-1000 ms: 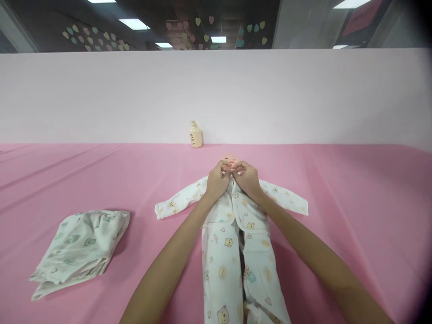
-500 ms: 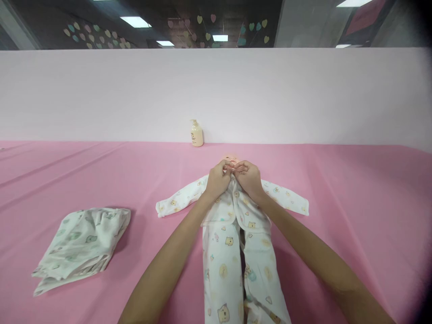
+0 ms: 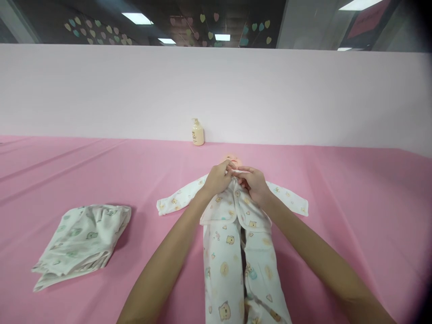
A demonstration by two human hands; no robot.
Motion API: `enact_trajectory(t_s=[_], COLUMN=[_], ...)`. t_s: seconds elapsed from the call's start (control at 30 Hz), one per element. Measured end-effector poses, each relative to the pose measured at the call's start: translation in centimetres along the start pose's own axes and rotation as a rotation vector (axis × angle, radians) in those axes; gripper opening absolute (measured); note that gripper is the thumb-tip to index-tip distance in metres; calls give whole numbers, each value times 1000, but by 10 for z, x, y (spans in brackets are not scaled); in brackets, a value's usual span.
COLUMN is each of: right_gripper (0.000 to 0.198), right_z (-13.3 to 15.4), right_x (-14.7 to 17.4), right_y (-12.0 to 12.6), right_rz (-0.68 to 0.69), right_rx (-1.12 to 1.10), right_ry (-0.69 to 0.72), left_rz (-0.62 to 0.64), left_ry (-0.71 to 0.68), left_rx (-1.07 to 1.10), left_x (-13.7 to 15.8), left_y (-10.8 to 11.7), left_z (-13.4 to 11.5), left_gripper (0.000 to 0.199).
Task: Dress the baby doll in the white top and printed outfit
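A doll lies on its back, its face (image 3: pixel 232 159) just beyond my hands. It wears a white baby jacket (image 3: pixel 221 209) with small animal prints, sleeves spread to both sides, and matching trousers (image 3: pixel 222 265). At the neck, my left hand (image 3: pixel 218 178) is closed, pinching the jacket's collar edge. My right hand (image 3: pixel 254 181) meets it from the other side, its fingertips on the collar, index finger fairly straight and other fingers curled. A button (image 3: pixel 237 193) shows on the jacket front below. The fingers hide the exact spot they grip.
A folded white printed cloth garment (image 3: pixel 83 238) lies on the left of the pink-covered table (image 3: pixel 151 180). By the white wall (image 3: pixel 216 94) at the back stands a cream pump bottle (image 3: pixel 197 133). Above the wall, a window reflects ceiling lights and heart-shaped decorations.
My right hand has drawn slightly right and down, its fingers straighter than before. My left hand stays at the collar. The view has tilted slightly.
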State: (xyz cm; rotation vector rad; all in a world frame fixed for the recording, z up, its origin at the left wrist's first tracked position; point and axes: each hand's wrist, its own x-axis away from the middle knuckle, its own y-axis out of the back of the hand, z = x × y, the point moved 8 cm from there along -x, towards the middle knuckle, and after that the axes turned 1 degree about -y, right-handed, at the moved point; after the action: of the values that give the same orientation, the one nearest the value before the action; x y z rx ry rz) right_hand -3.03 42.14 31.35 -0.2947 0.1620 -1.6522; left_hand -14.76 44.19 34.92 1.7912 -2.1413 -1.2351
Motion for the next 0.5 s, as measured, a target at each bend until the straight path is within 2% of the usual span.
enact_trajectory(t_s=[0.2,0.5], right_gripper=[17,15], right_z=[-2,-4], right_x=[-6,-6], right_y=[3,1], right_rz=[50,14], right_rx=[-5,80], right_ry=[-17,34], left_rz=[66,-93], left_ry=[-59,-54], left_rx=[-75,-298], left_x=[3,6], left_y=[-5,0], left_z=[-9,-17], left_gripper=[17,20])
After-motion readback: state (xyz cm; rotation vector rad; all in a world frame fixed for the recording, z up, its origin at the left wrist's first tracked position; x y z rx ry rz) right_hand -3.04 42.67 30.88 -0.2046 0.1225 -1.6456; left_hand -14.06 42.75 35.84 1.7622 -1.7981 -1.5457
